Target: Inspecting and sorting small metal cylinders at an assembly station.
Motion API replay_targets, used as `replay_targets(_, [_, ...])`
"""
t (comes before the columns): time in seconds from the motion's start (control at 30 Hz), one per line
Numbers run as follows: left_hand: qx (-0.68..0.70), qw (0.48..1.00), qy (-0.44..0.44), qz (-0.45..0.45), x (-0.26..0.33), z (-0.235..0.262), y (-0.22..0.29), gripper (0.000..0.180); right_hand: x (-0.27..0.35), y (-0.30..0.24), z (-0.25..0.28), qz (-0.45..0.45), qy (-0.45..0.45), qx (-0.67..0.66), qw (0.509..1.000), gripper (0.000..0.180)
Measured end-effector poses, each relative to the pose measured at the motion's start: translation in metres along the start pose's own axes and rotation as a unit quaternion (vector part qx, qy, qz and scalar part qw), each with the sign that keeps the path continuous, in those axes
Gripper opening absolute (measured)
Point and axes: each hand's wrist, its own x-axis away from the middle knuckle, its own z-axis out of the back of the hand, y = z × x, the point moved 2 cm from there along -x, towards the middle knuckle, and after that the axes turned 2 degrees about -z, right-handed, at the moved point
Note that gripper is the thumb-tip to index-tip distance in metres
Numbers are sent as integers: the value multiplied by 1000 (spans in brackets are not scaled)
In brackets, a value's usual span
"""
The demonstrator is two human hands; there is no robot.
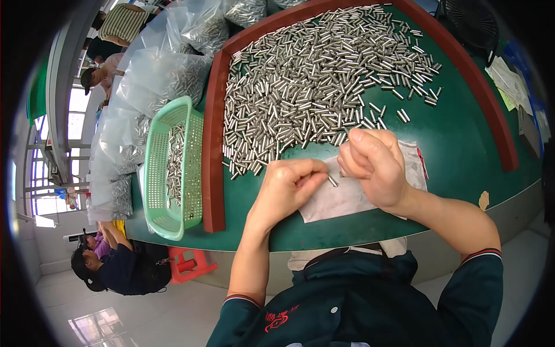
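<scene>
A short, shiny, cylindrical metal pin [332, 181] is seen beside the left hand's [286, 186] pinched fingertips, over a pale grey cloth [335, 205]; whether it is gripped cannot be told. The right hand [377, 168] is curled tight, its contents hidden, near a heap of silvery metal pins [312, 81] spread across a dark green tabletop [457, 130].

Bright, even light. Windows [76, 124] blown out, far left of the left hand [287, 186]; glare on floor [95, 324], lower left. Metal pins [312, 75] beyond it glint. Tabletop [457, 127] edge bows below it; corners black.
</scene>
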Motion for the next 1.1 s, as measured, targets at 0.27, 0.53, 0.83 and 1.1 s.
replay_targets(0.27, [-79, 996, 18, 41, 7, -10, 8, 28, 0, 1, 2, 0, -12, -38, 999, 38])
replay_targets(0.53, [-55, 997, 1, 60, 10, -10, 8, 10, -1, -2, 3, 11, -13, -28, 999, 40])
replay_targets(0.83, [-19, 997, 1, 72, 8, -10, 8, 8, -2, 1, 3, -17, -13, -53, 998, 40])
replay_targets(1.1, [-12, 997, 0, 80, 10, -11, 7, 8, -1, 0, 2, -18, -10, -53, 998, 40])
